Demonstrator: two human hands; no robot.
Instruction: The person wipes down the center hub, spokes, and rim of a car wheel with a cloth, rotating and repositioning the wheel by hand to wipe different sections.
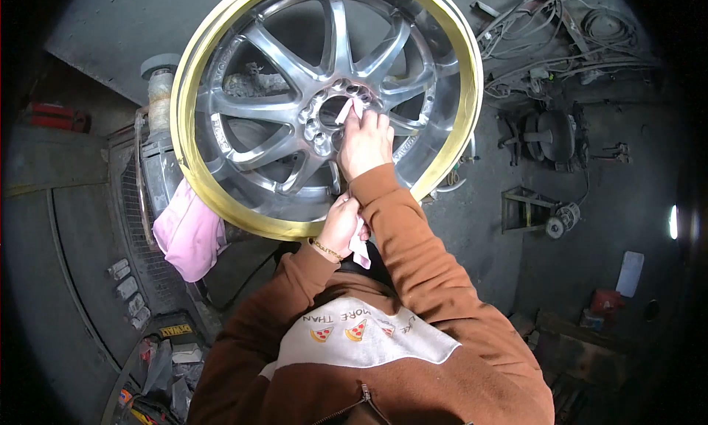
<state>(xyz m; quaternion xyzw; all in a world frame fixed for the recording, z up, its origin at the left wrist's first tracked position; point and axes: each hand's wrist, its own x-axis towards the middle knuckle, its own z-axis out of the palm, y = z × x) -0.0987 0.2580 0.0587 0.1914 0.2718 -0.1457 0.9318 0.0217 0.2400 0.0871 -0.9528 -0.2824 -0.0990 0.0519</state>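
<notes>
A polished multi-spoke car wheel rim [338, 38] stands in front of me, its outer lip covered in yellow tape [472, 64]. At the hub, my right hand [366, 141] pinches a pink cloth strip [350, 110] by the bolt holes around the centre bore. My left hand [343, 226] is closed at the lower edge of the rim, just below my right wrist. From its fingers hangs a pink cloth end [360, 255]. Whether both pieces are one strip I cannot tell, since my right hand and sleeve cover the space between.
A larger pink cloth [189, 233] hangs at the lower left of the rim, by a grey machine [159, 159]. Coiled cables [608, 28] lie at the upper right. A DeWalt bag [175, 329] and assorted items sit at lower left. Workshop equipment [549, 137] stands on the right.
</notes>
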